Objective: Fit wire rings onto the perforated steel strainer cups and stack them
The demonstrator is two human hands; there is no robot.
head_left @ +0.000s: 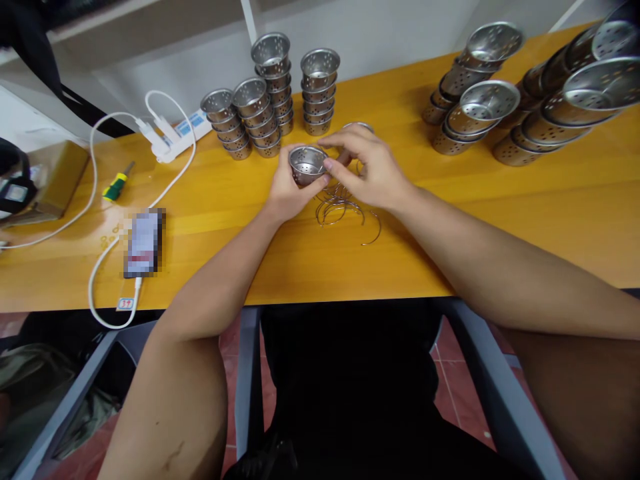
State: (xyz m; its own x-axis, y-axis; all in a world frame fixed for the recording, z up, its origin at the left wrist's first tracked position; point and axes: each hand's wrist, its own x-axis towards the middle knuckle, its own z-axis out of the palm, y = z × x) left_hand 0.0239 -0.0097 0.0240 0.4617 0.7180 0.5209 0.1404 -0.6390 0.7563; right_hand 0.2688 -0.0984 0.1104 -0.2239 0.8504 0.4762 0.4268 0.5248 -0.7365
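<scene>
A long yellow-orange wooden table (310, 267) spans most of what I see from here, running across the frame. Tall stacks of shiny brown-silver perforated metal cups (545, 123) crowd its upper right, and narrower stacks of silver perforated metal cups (260, 120) stand at the upper middle. Just below those, the person's bare right hand (373, 163) and bare left hand (290, 190) come together. A white plastic power strip (186, 139) lies at the upper left, with a dark-edged rectangular phone (143, 243) below it on a white cable. Near the frame's centre, slightly above, is the small round silver metal cup (306, 163), mouth upward: the left hand is clamped around its wall, while the right thumb and fingers are bent close at its rim, though I can't tell whether they pinch anything. I'd judge this cup light and stiff, smooth enough to slip, likelier to dent than break; best held around the outer wall, just under the lip. A yellow-and-green-handled screwdriver (116, 187) rests at the left, and thin curved silver wires (340, 200) lie in a loose tangle just below the hands.
</scene>
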